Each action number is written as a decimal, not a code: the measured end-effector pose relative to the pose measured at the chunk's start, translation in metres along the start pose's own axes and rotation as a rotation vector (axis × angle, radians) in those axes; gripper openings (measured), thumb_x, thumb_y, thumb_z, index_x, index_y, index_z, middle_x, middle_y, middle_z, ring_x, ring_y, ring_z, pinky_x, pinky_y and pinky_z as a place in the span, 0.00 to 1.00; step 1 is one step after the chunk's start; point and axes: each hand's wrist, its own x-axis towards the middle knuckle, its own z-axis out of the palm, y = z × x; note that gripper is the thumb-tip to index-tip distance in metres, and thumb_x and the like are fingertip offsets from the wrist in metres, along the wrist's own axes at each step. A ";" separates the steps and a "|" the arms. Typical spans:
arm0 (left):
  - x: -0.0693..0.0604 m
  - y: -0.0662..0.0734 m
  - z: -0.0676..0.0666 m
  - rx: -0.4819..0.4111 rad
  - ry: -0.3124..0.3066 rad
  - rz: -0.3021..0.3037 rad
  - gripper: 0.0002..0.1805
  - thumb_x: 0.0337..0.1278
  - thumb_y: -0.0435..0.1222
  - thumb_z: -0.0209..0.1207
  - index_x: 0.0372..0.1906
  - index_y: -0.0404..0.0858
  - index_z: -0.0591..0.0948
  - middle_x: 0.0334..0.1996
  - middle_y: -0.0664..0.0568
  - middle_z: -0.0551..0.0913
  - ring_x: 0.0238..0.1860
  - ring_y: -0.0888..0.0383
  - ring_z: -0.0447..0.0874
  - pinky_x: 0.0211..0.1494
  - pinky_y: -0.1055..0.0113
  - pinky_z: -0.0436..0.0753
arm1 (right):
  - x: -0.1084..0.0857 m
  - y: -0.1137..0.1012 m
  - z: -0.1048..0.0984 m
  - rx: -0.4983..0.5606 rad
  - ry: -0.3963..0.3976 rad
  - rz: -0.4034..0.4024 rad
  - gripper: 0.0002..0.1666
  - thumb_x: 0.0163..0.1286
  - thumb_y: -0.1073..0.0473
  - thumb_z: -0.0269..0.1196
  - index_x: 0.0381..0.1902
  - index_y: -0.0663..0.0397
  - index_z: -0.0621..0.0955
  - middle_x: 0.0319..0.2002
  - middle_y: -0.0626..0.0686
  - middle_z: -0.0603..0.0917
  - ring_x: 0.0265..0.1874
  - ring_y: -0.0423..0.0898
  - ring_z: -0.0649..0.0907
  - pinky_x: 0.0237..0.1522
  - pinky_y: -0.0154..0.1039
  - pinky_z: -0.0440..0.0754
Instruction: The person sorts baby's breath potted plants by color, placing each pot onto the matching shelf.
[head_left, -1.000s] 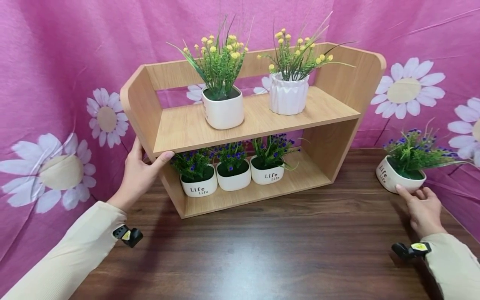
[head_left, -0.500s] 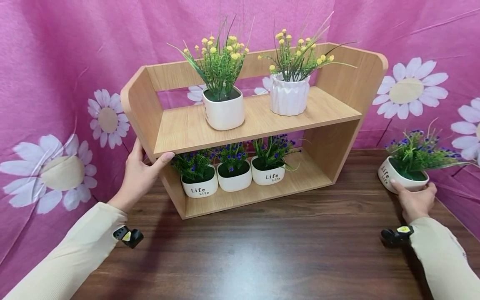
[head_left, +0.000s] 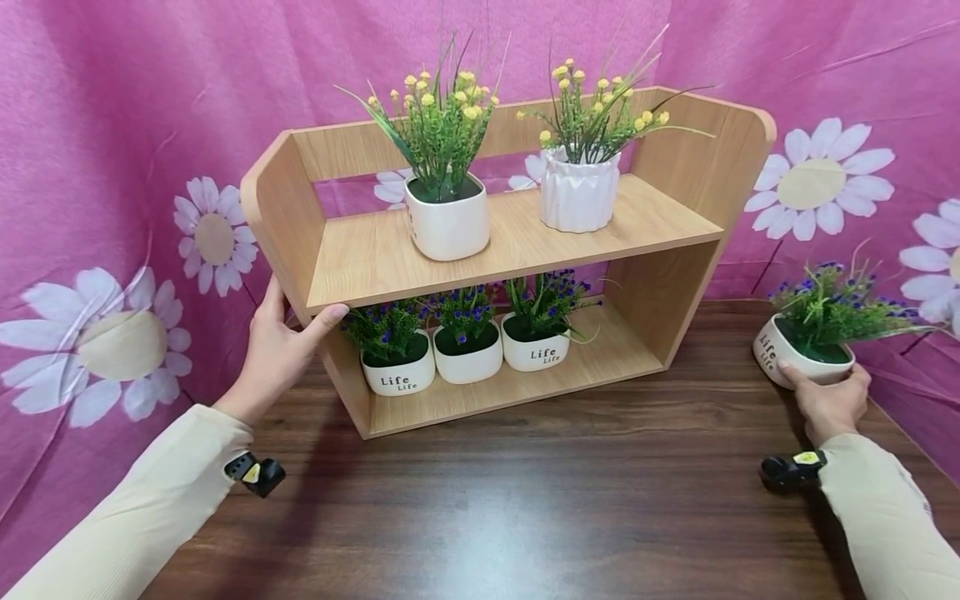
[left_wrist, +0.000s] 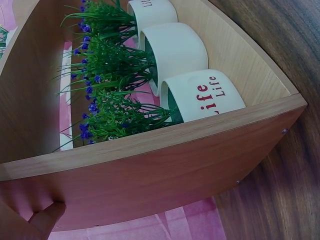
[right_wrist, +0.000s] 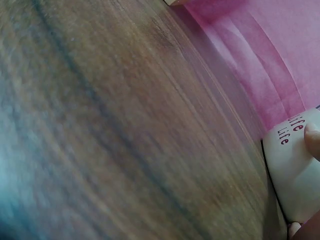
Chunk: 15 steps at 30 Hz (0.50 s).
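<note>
A two-tier wooden shelf (head_left: 517,242) stands on the table. My left hand (head_left: 281,342) grips its left side panel, with the thumb at the front edge of the upper board. In the left wrist view, fingertips (left_wrist: 50,215) touch the outer face of that panel. At the far right, my right hand (head_left: 832,404) holds a white pot (head_left: 802,354) of artificial purple flowers, marked "Life". Its thumb lies on the front of the pot, and the other fingers are partly hidden on the right side. The right wrist view shows this pot (right_wrist: 290,170) with a thumb on it.
Two white pots with yellow flowers, one square-sided (head_left: 448,221) and one fluted (head_left: 579,196), stand on the upper board. Three purple-flowered pots (head_left: 468,354) sit in a row below. A pink flowered cloth (head_left: 112,125) hangs behind the dark wooden table (head_left: 465,500).
My right hand has moved slightly left and up and taken a fuller hold of the pot at the right. The left hand and the shelf look unmoved.
</note>
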 end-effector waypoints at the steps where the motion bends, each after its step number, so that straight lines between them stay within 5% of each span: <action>1: 0.000 0.000 0.000 0.000 0.000 0.001 0.40 0.58 0.38 0.64 0.73 0.47 0.58 0.63 0.44 0.70 0.60 0.52 0.71 0.59 0.50 0.76 | 0.000 0.000 0.000 -0.004 -0.004 -0.002 0.55 0.57 0.43 0.66 0.75 0.45 0.49 0.74 0.57 0.53 0.72 0.52 0.54 0.74 0.39 0.49; 15: 0.000 0.001 0.000 -0.004 0.004 -0.003 0.40 0.58 0.38 0.64 0.73 0.47 0.59 0.63 0.44 0.71 0.59 0.52 0.72 0.59 0.53 0.77 | -0.004 -0.001 -0.004 -0.056 -0.021 -0.046 0.56 0.59 0.41 0.64 0.76 0.49 0.48 0.74 0.59 0.53 0.71 0.55 0.54 0.74 0.43 0.50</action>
